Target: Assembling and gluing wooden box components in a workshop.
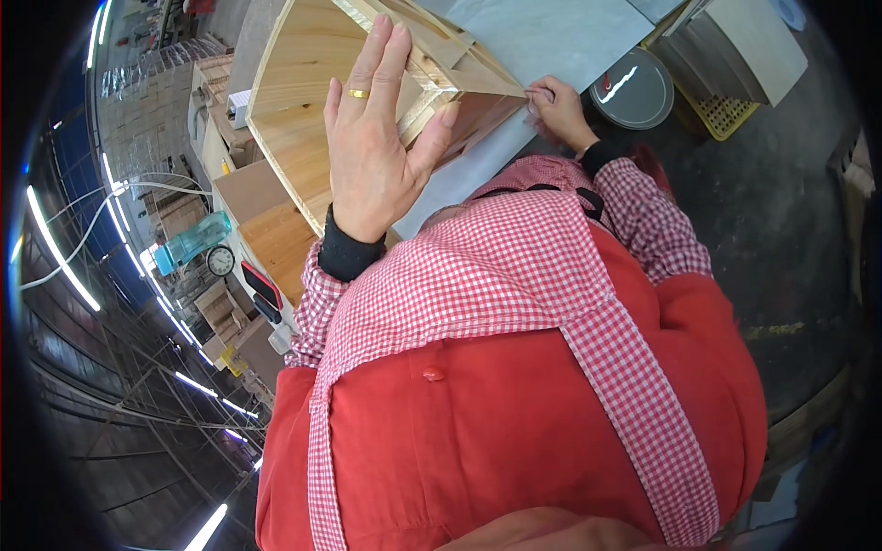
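Note:
A pale wooden box-like piece (299,101) with a broad grained side panel and framed edges stands in front of me at the top of the view. My left hand (377,151), wearing a gold ring, is raised flat against or just over its near edge. The fingers are straight and the thumb is apart; nothing is in the palm. At the right corner of the wooden piece, my right hand (560,112) is closed in a pinch. Whatever sits between those fingers is too small and blurred to name.
A grey-white sheet-covered surface (560,37) lies beyond the piece. To the right are a round lidded bucket (634,92) and a yellow perforated crate (726,115) under pale panels. On the left bench stand a teal bottle (193,241), a small round clock (220,261) and a red-and-black tool (262,286).

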Available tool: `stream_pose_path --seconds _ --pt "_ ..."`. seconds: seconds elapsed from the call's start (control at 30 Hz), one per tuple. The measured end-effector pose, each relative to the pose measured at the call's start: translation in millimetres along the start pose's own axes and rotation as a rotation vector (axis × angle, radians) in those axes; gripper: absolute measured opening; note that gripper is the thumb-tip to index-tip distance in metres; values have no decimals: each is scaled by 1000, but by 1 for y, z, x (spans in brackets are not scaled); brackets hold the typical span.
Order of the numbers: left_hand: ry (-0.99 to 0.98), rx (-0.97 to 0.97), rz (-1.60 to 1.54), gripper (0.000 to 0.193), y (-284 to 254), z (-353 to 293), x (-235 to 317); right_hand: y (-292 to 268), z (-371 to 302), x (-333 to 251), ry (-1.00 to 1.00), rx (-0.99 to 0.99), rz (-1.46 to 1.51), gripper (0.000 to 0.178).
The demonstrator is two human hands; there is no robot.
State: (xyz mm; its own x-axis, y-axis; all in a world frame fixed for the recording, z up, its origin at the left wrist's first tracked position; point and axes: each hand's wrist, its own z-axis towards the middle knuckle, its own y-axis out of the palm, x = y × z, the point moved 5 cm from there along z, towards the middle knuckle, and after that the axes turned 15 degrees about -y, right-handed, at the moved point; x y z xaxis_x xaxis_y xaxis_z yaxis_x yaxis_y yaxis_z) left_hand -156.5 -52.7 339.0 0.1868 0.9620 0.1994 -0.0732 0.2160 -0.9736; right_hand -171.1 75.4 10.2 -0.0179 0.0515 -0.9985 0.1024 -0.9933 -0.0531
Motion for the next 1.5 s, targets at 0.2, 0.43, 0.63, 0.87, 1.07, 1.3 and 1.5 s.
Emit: stream_pose_path --seconds 0.2,0.43,0.63,0.87,1.07,1.3,1.5 --pt "13 -1 -4 62 -3 -1 1 13 4 8 -316 73 -305 6" --pt "10 11 -17 69 -1 -1 -4 0 14 7 -324 -101 -607 10" --pt "25 7 -39 61 0 0 1 9 6 17 -144 82 -363 13" --pt "32 9 -17 70 3 -2 -6 12 -17 20 -66 -105 -299 16" --pt "103 28 -27 69 4 1 -5 0 49 39 -62 -185 -410 19" --pt "90 24 -43 69 3 1 -5 42 89 38 -14 -590 -595 27" --pt "68 22 -48 70 2 1 -7 44 99 29 -2 -712 -632 30"
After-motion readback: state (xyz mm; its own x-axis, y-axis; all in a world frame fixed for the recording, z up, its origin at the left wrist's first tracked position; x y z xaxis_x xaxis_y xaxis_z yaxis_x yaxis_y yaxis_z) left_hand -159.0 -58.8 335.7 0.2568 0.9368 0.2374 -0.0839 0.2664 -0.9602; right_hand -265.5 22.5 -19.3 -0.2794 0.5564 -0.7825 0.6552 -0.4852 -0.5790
